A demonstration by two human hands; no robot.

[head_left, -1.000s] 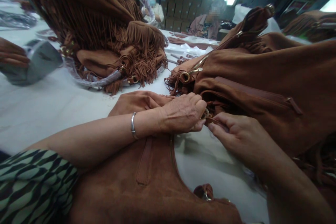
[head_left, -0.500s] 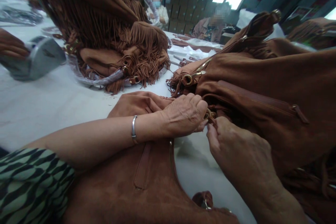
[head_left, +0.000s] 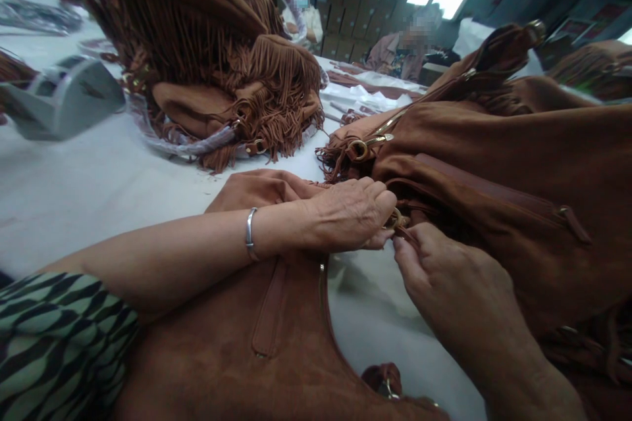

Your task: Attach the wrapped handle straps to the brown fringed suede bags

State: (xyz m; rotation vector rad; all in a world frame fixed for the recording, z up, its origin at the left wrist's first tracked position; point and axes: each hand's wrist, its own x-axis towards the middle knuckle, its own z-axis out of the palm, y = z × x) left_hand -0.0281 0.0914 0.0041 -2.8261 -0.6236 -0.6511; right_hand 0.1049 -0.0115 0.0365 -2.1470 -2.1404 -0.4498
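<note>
A brown suede bag (head_left: 291,335) lies across the front of the table, its zipped opening curving down to the right. My left hand (head_left: 350,214) is closed around a gold ring (head_left: 396,217) at the bag's upper end; its fingertips are mostly hidden. Close beside it, my right hand (head_left: 444,270) pinches a narrow brown leather strap (head_left: 405,235) that meets the ring. Both hands nearly touch. At the bag's lower right end sits another metal ring fitting (head_left: 390,387).
More brown suede bags (head_left: 494,197) are heaped on the right, against my working area. A fringed bag (head_left: 197,66) with plastic-wrapped handles stands back left, near a grey tape dispenser (head_left: 74,99). Two people (head_left: 303,16) sit farther back, before stacked cartons (head_left: 345,20).
The view has shifted slightly, so most things sit a little farther right. Both hands keep their grip at the ring and strap. At far left, a brown shape beside the dispenser has moved away.
</note>
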